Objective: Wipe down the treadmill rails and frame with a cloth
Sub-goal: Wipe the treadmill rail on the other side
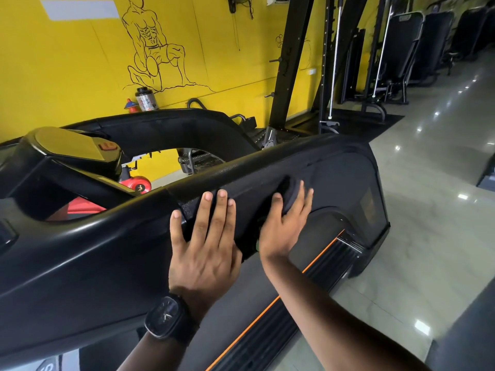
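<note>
A black treadmill fills the view, its near side rail (241, 170) running from lower left up to the right. A black cloth (249, 210) is spread over the side panel just under that rail. My left hand (206, 245), with a dark watch on the wrist, presses flat on the cloth's left part, fingers straight. My right hand (284, 220) lies on the cloth's right part, its fingers bent round a bunched fold of the cloth (290, 191). The far rail (166, 121) curves behind. The console (69, 145) sits at the left.
The treadmill's deck edge with an orange stripe (316, 266) runs below my right arm. Shiny tiled floor (428, 210) lies to the right. Black weight machines (348, 62) stand at the back, against a yellow wall (67, 62). A red exercise bike (136, 183) shows through the frame.
</note>
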`<state>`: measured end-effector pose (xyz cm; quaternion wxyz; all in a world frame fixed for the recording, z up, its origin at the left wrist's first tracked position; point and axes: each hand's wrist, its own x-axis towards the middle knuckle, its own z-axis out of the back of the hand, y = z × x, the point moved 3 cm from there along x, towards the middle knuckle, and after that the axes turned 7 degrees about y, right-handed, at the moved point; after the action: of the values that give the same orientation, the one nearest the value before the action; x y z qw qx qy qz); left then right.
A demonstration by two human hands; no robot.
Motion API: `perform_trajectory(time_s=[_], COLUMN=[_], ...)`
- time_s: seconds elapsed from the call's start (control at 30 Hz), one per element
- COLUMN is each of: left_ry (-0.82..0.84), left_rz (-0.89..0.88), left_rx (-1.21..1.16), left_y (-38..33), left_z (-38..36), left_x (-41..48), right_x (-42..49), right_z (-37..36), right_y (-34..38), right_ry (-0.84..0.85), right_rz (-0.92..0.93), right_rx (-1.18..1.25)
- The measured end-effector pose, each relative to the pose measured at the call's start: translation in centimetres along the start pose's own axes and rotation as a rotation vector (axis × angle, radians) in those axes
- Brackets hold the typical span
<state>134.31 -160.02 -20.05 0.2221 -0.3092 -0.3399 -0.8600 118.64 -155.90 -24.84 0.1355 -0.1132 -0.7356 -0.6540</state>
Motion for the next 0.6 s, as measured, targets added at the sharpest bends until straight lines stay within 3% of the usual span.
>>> perform_trajectory(time_s=[0.03, 0.13, 0.2, 0.27, 0.37, 0.4, 0.53, 0.6], left_ry=[0.004, 0.001, 0.004, 0.006, 0.017, 0.021, 0.028, 0.040], left_rz=[0.001, -0.013, -0.020, -0.022, -0.013, -0.010, -0.018, -0.023], left_rx=[-0.003, -0.008, -0.003, 0.004, -0.012, -0.021, -0.005, -0.004], left_y=[0.0, 0.1, 0.1, 0.0, -0.4, -0.5, -0.7, -0.8], left_z=[0.0, -0.1, -0.1, -0.1, -0.1, 0.0, -0.1, -0.2], left_x=[0.0, 0.1, 0.1, 0.3, 0.7, 1.0, 1.7, 1.7], right_x=[-0.6, -1.3, 0.9, 3.1, 2.7, 1.7, -0.4, 1.7], right_z=[-0.2, -0.2, 0.3, 0.6, 0.7, 0.5, 0.4, 0.6], right_y=[0.6, 2.8, 3.7, 3.2, 1.5, 1.5, 2.6, 3.2], right_ry=[0.024, 0.211, 0.250, 0.189, 0.044, 0.038, 0.255, 0.269], right_rz=[0.062, 0.737, 0.943, 0.795, 0.185, 0.140, 0.830, 0.950], right_rx=[-0.043, -0.299, -0.376, -0.340, -0.066, -0.065, -0.341, -0.362])
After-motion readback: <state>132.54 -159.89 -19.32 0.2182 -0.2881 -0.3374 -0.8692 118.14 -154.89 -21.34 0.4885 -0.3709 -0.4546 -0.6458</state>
